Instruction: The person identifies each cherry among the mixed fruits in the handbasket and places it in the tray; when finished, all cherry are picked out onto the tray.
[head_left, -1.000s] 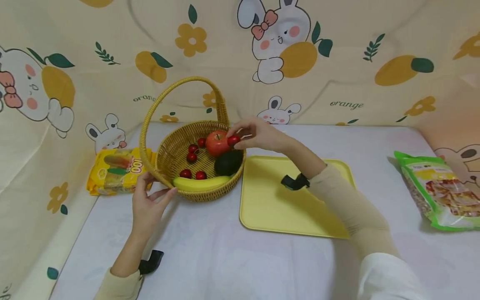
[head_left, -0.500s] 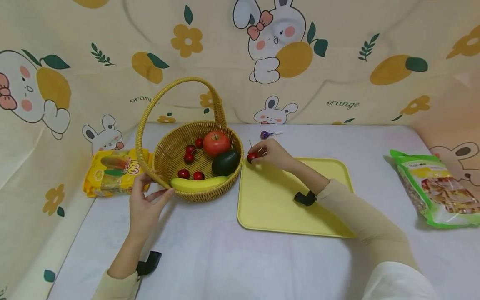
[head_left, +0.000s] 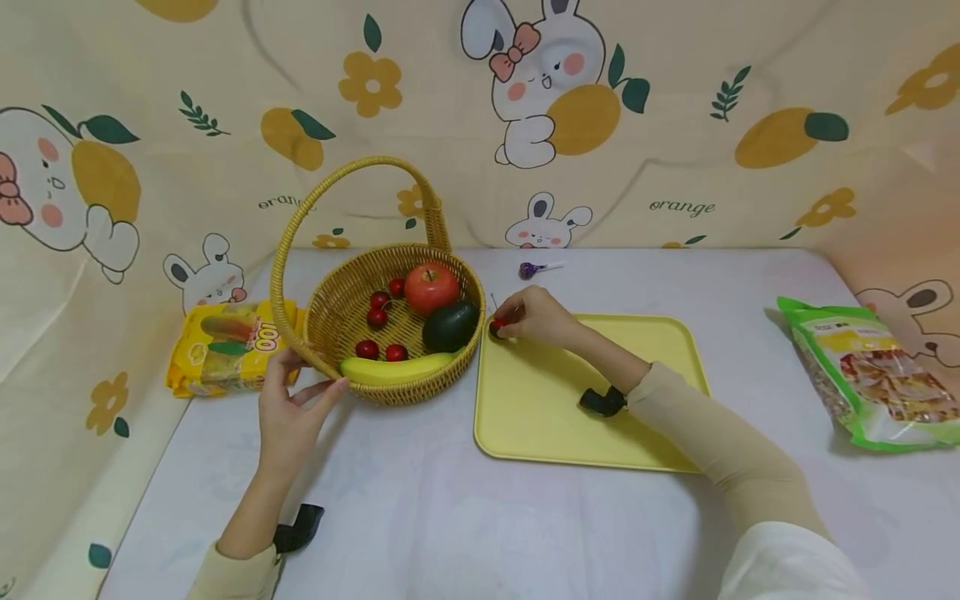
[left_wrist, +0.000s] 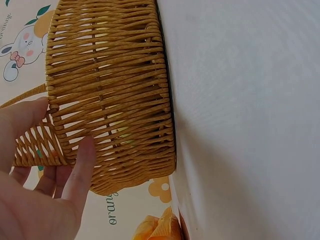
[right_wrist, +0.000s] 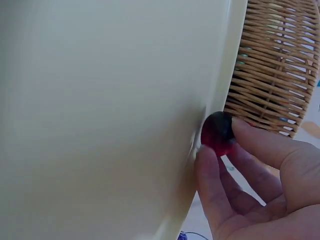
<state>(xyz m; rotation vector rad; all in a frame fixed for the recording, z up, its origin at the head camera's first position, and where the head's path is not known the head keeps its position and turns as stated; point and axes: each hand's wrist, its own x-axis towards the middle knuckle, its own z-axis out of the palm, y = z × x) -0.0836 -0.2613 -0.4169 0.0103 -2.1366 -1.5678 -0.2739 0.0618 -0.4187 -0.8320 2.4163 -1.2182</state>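
In the head view, my left hand [head_left: 288, 421] grips the wicker basket [head_left: 324, 304] at its near-left rim, where the tall handle [head_left: 288, 242] joins. The left wrist view shows thumb and fingers on either side of that rim. Inside the basket lie an apple [head_left: 431, 288], an avocado [head_left: 450, 326], a banana [head_left: 397, 369] and several cherries [head_left: 377, 317]. Between thumb and fingertips, my right hand [head_left: 543, 318] pinches a dark red cherry [right_wrist: 217, 135], its stem pointing up. This cherry is at the far-left corner of the yellow tray [head_left: 555, 417], right by the raised edge.
Behind the tray lies a purple-wrapped lollipop [head_left: 528, 271]. A yellow food package [head_left: 221, 350] sits left of the basket, and a green-edged snack bag [head_left: 877, 375] lies at the far right. A printed cloth backdrop [head_left: 450, 125] rises behind the table.
My right hand has carried the cherry from over the basket, beside the apple, rightward and down to the tray's corner. This uncovers the lollipop. My left hand stays on the basket.
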